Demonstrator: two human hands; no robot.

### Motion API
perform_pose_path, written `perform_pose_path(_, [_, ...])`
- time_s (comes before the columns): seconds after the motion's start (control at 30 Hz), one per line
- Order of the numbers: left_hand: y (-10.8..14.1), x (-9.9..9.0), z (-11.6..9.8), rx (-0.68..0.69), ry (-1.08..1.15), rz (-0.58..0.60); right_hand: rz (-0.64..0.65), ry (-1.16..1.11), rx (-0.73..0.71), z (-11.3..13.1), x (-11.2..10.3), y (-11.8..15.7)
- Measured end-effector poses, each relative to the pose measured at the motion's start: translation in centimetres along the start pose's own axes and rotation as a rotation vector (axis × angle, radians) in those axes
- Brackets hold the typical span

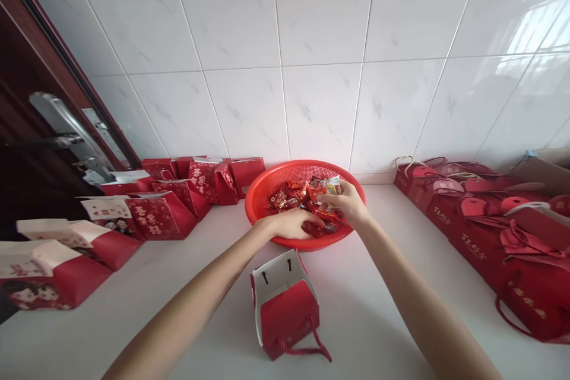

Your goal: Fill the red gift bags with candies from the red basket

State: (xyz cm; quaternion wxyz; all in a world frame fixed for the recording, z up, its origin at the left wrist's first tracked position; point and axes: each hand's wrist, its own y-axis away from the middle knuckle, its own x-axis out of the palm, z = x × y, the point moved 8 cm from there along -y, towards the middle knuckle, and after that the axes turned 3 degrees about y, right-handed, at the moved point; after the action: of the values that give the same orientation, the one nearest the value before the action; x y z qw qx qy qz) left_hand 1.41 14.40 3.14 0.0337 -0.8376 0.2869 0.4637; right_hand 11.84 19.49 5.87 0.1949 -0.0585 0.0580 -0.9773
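A red plastic basket [255, 196] holds a heap of wrapped candies [296, 193], and both my hands reach into it. My left hand [291, 223] is low at the basket's near side, its fingers curled round a dark red wrapped candy [313, 229]. On the right, my right hand [350, 203] pinches a white and yellow candy packet [332, 185] over the heap; its fingertips are partly hidden. Between my forearms, in front of the basket, stands a red gift box [290, 314] with its top open, white inside, and a twisted cord handle [312, 350] hanging at its front.
Several red and white gift boxes [155, 214] stand in rows on the left, by a dark door with a metal handle [66, 130]. Red boxes with cord handles [467, 237] line the right side. A white tiled wall [320, 101] rises behind the white tabletop [214, 285].
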Motion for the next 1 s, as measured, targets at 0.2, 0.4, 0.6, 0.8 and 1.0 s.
perform_pose_path(0.2, [-0.4,0.7,0.6,-0.062,-0.071,0.054,0.013,-0.022,0.015,-0.5,0.2,-0.2])
perform_pose_path(0.4, [-0.5,0.8,0.1,0.034,-0.036,-0.028,0.140,0.148,0.072,-2.1,1.3,-0.2])
perform_pose_path(0.6, [-0.1,1.1,-0.8,0.064,-0.107,-0.126,0.017,0.670,-0.107,-1.6,0.9,0.3])
perform_pose_path(0.8, [0.8,1.0,-0.9,0.038,-0.190,-0.218,0.046,0.931,-0.132,-1.1,2.0,1.4])
perform_pose_path(1.0, [1.5,1.2,-1.4,0.014,-0.318,-0.268,0.046,1.222,-0.088,-1.4,3.1,3.3])
